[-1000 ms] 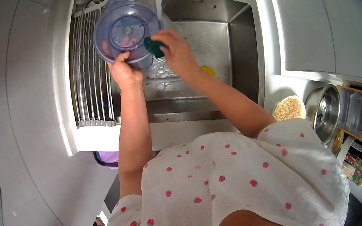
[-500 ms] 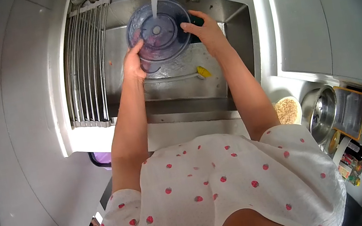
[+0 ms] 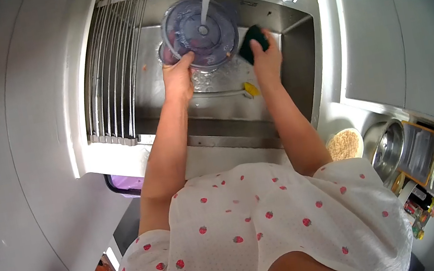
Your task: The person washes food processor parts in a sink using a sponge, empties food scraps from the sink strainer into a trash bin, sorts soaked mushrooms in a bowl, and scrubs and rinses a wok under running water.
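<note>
Plastic lid (image 3: 212,40) toward the sink's (image 3: 297,63) eleven o'clock, under running water (image 3: 205,7). Left hand's (image 3: 178,81) fingers grip its rim at seven o'clock; right hand's (image 3: 268,62) clasp a dark green pad (image 3: 251,44) near its four. Probably light, fairly stiff, slippery; rim offers surest hold.

Light is bright and whitish, glaring off the ledge (image 3: 110,156) and glinting on the steel sink (image 3: 223,105). Wide-angle distortion bends the cabinets (image 3: 368,39); corners fall black, and the right hand (image 3: 267,56) blurs slightly.
</note>
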Demonstrator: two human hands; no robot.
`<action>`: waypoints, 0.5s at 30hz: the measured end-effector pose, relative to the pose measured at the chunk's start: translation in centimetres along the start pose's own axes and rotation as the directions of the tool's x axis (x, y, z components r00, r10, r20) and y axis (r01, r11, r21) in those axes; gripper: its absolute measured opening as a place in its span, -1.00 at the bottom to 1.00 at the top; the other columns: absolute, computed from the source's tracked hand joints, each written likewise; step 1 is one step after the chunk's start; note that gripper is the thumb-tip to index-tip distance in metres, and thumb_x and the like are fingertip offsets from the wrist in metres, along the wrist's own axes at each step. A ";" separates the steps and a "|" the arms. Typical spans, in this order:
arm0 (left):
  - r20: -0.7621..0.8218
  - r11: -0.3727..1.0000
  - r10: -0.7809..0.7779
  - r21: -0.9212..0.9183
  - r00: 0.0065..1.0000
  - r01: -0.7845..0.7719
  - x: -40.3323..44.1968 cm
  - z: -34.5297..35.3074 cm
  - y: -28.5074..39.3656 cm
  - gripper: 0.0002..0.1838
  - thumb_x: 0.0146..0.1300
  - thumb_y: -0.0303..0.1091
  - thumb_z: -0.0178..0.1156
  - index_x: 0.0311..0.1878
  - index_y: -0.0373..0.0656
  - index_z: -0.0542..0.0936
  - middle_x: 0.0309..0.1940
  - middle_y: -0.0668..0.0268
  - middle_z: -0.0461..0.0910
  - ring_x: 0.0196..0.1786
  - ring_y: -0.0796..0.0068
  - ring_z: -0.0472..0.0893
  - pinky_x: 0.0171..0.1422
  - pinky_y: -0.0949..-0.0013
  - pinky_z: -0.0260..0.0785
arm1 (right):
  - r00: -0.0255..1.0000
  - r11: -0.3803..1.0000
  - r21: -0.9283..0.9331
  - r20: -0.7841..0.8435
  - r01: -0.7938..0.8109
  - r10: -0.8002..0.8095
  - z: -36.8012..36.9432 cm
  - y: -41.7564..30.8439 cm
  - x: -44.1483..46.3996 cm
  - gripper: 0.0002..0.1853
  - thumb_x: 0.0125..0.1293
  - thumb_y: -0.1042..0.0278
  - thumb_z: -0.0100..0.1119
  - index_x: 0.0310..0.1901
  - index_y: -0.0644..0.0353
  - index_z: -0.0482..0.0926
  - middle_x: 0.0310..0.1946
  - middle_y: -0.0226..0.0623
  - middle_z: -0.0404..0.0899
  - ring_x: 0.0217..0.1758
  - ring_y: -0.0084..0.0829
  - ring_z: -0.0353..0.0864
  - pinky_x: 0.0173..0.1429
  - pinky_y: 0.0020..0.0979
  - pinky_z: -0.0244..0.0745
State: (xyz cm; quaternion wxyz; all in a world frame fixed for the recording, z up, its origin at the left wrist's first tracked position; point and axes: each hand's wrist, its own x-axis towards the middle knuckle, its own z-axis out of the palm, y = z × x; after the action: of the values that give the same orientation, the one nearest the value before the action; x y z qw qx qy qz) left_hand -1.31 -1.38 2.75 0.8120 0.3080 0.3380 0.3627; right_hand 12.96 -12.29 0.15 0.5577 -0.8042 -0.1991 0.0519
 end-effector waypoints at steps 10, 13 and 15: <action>0.156 0.909 0.046 0.403 0.987 -0.106 -1.6 0.4 -0.1 -0.54 -0.01 -0.68 0.00 0.04 -0.19 0.37 -0.16 0.40 0.48 -0.15 0.59 0.47 -0.07 0.55 0.31 | 0.763 0.823 0.099 0.326 0.560 -0.558 5.6 -8.0 1.3 -0.74 -0.04 0.50 0.18 -0.23 0.13 0.49 -0.24 -0.20 0.42 -0.13 -0.17 0.44 -0.07 -0.33 0.37; 0.136 0.933 0.082 0.338 0.987 -0.124 -1.9 0.4 -0.3 -0.51 -0.01 -0.69 0.00 0.07 -0.21 0.34 -0.09 0.35 0.46 -0.03 0.53 0.43 0.10 0.48 0.22 | 0.806 0.852 0.046 0.304 0.521 -0.509 6.3 -8.4 1.9 -0.75 -0.07 0.51 0.20 -0.27 0.11 0.52 -0.26 -0.23 0.41 -0.14 -0.20 0.44 -0.06 -0.35 0.36; 0.074 0.890 -0.018 0.455 0.997 -0.018 -1.8 0.8 0.4 -0.49 -0.02 -0.70 0.00 0.09 -0.23 0.32 -0.07 0.35 0.45 0.00 0.51 0.43 0.13 0.44 0.21 | 0.727 0.834 0.131 0.430 0.536 -0.535 6.0 -9.3 0.0 -0.76 -0.09 0.51 0.21 -0.30 0.08 0.52 -0.29 -0.23 0.41 -0.16 -0.21 0.45 -0.07 -0.36 0.36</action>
State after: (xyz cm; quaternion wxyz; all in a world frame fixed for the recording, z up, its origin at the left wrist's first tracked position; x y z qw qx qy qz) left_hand -1.76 -2.78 4.03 0.7297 0.5031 0.3822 0.2615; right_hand 8.72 -4.23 6.48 0.4864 -0.6786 -0.5455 0.0732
